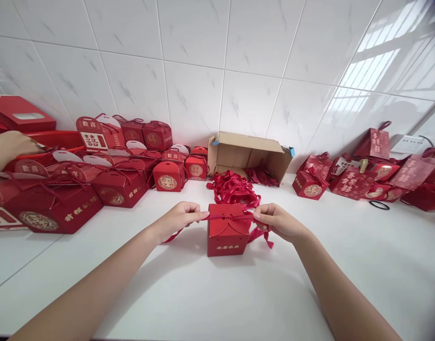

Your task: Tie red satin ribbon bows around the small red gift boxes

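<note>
A small red gift box (227,239) with gold characters stands upright on the white table (189,298), in the middle of the view. Across its top runs a red ribbon (235,217), crossed at the centre of the lid. My left hand (184,219) pinches the ribbon at the box's left side, and a loose end hangs below the fingers. On the right side my right hand (276,220) grips the other part of the ribbon, its tail drooping to the table. Behind the box lies a tangled pile of red ribbons (233,188).
An open cardboard carton (251,151) lies against the tiled wall. Several red boxes (71,206) crowd the left, where another person's hand (11,147) reaches over a red tray (61,139). More red boxes (356,182) stand right, near a black ring (379,205).
</note>
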Action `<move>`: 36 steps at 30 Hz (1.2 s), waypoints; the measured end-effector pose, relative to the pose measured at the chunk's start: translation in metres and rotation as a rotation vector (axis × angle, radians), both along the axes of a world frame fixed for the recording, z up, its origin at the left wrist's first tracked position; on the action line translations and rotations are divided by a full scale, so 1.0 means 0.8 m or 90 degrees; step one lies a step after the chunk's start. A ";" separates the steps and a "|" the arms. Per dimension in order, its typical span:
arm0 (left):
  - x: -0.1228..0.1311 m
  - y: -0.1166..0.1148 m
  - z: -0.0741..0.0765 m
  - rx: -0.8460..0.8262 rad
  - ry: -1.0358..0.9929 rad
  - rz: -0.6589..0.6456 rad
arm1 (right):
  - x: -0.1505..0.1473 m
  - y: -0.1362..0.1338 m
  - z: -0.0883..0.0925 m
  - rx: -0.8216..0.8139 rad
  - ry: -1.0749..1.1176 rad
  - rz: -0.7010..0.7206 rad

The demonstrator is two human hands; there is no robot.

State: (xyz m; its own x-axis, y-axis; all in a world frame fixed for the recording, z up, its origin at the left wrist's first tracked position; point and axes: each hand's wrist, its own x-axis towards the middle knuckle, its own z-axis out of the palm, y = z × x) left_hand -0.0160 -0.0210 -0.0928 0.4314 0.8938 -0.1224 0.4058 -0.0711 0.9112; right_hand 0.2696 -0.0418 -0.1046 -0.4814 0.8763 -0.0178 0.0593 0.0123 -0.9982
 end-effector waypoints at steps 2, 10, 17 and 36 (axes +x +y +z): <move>0.001 0.000 0.002 0.047 0.026 0.016 | 0.001 -0.003 0.003 0.003 0.056 -0.005; 0.048 -0.035 0.038 0.390 0.142 -0.020 | -0.020 -0.023 0.022 0.081 0.159 -0.008; 0.094 -0.030 0.039 0.548 0.183 0.086 | -0.027 -0.025 0.022 0.105 0.165 -0.103; 0.042 -0.014 0.045 0.309 0.107 -0.017 | -0.069 -0.021 0.000 0.305 -0.088 -0.235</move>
State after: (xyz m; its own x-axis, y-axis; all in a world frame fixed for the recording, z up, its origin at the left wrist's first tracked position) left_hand 0.0173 -0.0320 -0.0566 0.4646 0.8539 0.2345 0.5366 -0.4821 0.6926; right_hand 0.2141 -0.0589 -0.1049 -0.1661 0.9106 0.3785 0.2732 0.4113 -0.8696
